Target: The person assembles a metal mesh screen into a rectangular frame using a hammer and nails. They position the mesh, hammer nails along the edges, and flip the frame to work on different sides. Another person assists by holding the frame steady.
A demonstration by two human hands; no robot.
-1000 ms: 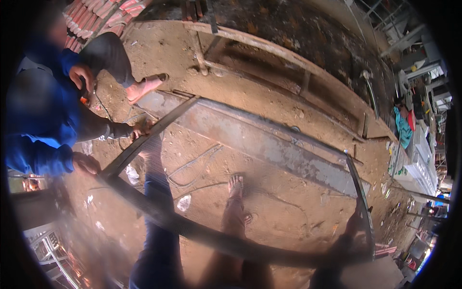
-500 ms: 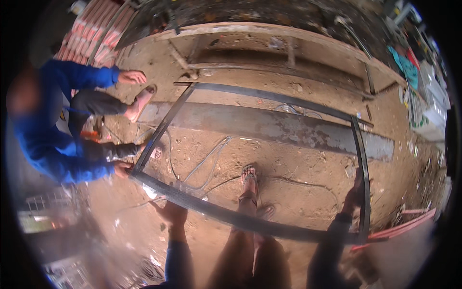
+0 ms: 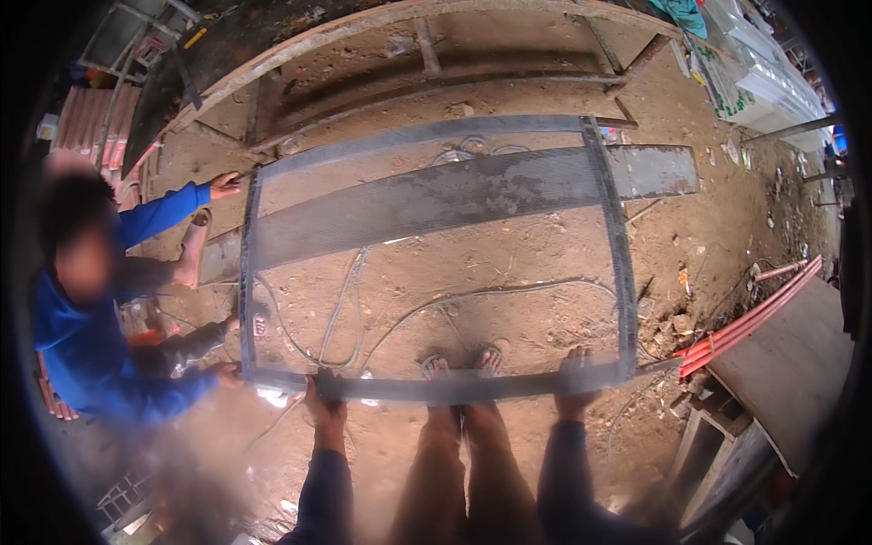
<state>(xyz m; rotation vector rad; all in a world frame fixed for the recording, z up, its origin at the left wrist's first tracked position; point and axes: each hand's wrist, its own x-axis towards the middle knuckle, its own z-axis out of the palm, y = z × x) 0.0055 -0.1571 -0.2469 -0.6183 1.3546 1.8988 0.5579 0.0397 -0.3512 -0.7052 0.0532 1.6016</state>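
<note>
Frame (image 3: 472, 389): raised, partly over plate (image 3: 436, 197) | Risk: tilting or slipping, should co-worker (image 3: 82, 304) at frame's left end and the hands lift unevenly; cable (image 3: 495, 290) beneath frame could trip feet | Frame's near bar crosses fingers of left hand (image 3: 325, 411) and right hand (image 3: 578, 394); cannot tell whether clamped

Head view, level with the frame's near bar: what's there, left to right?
Co-worker's lower blue sleeve → frame's left bar → wearer's left hand → wearer's feet → wearer's right hand → frame's right bar → red tubes.
</note>
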